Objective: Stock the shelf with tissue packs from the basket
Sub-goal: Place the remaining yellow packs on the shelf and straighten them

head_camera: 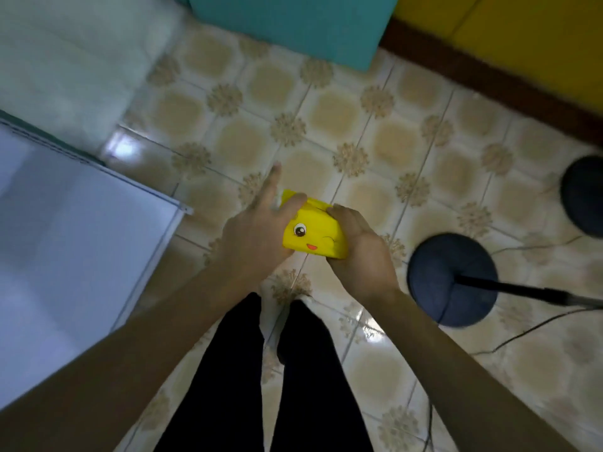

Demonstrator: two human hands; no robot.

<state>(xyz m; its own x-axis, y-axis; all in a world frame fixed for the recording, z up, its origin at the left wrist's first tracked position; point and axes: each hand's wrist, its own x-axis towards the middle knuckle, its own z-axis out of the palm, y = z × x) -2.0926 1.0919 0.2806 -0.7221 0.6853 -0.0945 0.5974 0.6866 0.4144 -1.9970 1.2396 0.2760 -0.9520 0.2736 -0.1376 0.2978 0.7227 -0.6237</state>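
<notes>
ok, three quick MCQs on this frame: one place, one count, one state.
1. Where is the pack?
A in a basket
B between both hands, over the floor
C on a shelf

2. How many dark round bases stand on the floor?
A one
B two
C four

3. What is the right hand doing?
A gripping the pack
B hanging idle
C pressing the floor

Answers:
1. B: the left hand and right hand hold it above the tiles.
2. B: one sits by the right arm, one at the right edge.
3. A: its fingers curl round the pack's end.
</notes>
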